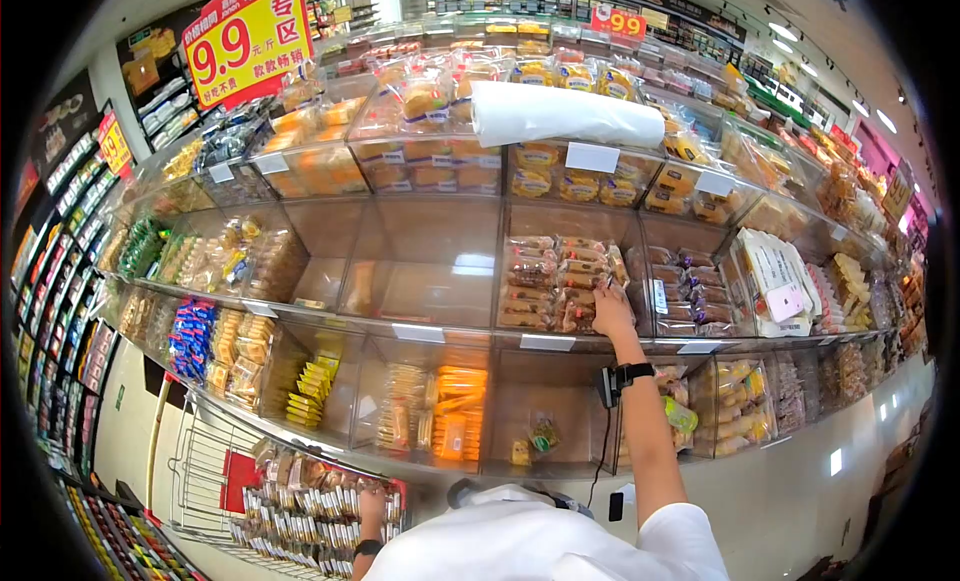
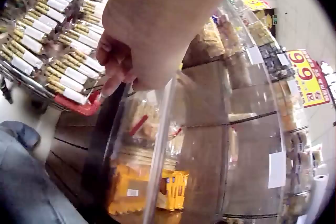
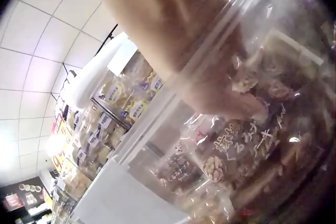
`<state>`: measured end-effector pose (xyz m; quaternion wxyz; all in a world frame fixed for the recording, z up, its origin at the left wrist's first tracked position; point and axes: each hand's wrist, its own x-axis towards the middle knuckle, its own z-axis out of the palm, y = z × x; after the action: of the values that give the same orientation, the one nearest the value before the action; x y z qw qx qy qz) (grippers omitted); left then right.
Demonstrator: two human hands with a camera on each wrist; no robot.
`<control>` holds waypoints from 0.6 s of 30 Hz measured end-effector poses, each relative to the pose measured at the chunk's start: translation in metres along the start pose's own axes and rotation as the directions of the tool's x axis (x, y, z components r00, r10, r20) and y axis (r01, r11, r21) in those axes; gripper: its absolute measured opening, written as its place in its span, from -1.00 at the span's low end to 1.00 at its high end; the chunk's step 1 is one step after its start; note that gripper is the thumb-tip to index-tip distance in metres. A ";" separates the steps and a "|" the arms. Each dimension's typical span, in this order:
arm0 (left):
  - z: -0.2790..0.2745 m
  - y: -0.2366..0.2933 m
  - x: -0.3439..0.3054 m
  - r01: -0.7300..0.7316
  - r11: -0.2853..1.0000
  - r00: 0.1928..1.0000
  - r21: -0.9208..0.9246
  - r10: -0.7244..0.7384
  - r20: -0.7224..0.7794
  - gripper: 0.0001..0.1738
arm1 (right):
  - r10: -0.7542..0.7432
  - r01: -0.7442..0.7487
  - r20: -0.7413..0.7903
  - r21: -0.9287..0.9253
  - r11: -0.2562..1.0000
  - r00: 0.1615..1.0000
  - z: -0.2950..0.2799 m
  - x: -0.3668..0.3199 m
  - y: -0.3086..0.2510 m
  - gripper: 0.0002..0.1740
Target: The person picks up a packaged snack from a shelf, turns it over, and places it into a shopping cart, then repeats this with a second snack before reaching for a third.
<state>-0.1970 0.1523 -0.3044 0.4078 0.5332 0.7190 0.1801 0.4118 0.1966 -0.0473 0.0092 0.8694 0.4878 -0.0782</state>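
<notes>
My right hand (image 1: 612, 309) reaches into a clear bin of wrapped cakes (image 1: 550, 281) in the middle row. In the right wrist view, the fingers of that hand (image 3: 226, 95) touch printed clear wrappers (image 3: 252, 140); some fingers are hidden by the hand and bin wall. My left hand (image 1: 371, 503) is over the right side of a cart full of packets (image 1: 310, 511). In the left wrist view, that hand (image 2: 118, 66) has loosely bent fingers beside the cart's red corner (image 2: 79, 106), with packets (image 2: 68, 71) behind; nothing shows in its grip.
Clear bin walls (image 1: 500, 251) divide the stepped shelves. A white bag roll (image 1: 565, 116) lies on the upper tier. Orange packets (image 1: 460, 411) and yellow packets (image 1: 312, 391) stand in lower bins. A 9.9 sign (image 1: 248, 43) rises at upper left, and a cable (image 1: 603, 451) hangs by my right wrist.
</notes>
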 end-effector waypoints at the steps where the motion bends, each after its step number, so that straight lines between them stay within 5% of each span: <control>1: -0.006 0.001 0.002 -0.049 0.999 0.998 -0.012 0.048 -0.050 -0.71 | -0.003 0.004 -0.015 0.033 0.999 1.000 0.000 -0.001 0.000 -0.22; 2: -0.012 0.004 0.009 -0.073 0.996 0.997 -0.050 0.073 -0.018 -0.73 | -0.010 0.012 -0.082 0.028 1.000 0.997 0.001 -0.003 0.000 -0.30; 3: -0.032 0.072 -0.028 -0.241 0.971 0.964 0.001 0.239 -0.116 -0.75 | 0.002 0.000 -0.076 0.021 1.000 0.997 -0.002 -0.008 -0.002 -0.32; 4: -0.035 0.079 -0.015 -0.145 0.987 0.986 0.073 0.150 -0.075 -0.73 | 0.006 -0.006 -0.071 0.010 1.000 0.997 -0.006 -0.012 -0.004 -0.33; 5: -0.033 0.088 -0.010 -0.132 0.984 0.988 -0.121 0.121 -0.096 -0.71 | 0.010 -0.010 -0.067 -0.002 1.000 0.998 -0.010 -0.014 -0.008 -0.34; 6: -0.037 0.110 -0.012 -0.363 0.924 0.900 0.118 0.380 -0.213 -0.70 | 0.017 -0.016 0.046 -0.031 0.999 0.999 -0.017 -0.011 -0.008 -0.22; 8: -0.044 0.169 -0.023 -0.302 0.937 0.950 -0.177 0.281 -0.134 -0.70 | -0.021 0.023 0.061 -0.032 0.999 0.998 -0.026 -0.013 -0.008 -0.18; 9: -0.034 0.159 0.003 -0.449 0.889 0.886 -0.095 0.429 -0.177 -0.70 | -0.033 0.035 0.072 -0.030 0.999 0.997 -0.027 -0.016 -0.005 -0.17; 12: -0.050 0.254 -0.038 -0.579 0.804 0.784 0.136 0.594 -0.180 -0.71 | -0.151 0.158 -0.047 0.221 0.962 0.987 -0.022 -0.016 0.013 -0.14; 17: -0.043 0.341 -0.068 -0.644 0.747 0.763 -0.165 0.644 -0.063 -0.69 | -0.121 0.234 -0.290 0.395 0.888 0.949 -0.057 -0.050 0.003 -0.19; 18: -0.043 0.358 -0.075 -0.625 0.741 0.766 -0.246 0.642 -0.012 -0.67 | -0.175 0.336 -0.436 0.324 0.884 0.882 -0.070 -0.065 -0.003 -0.25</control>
<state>-0.0014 0.2223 -0.0004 0.4087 0.6997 0.4528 0.3720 0.3848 0.1497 0.0316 -0.2734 0.7774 0.5665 0.0025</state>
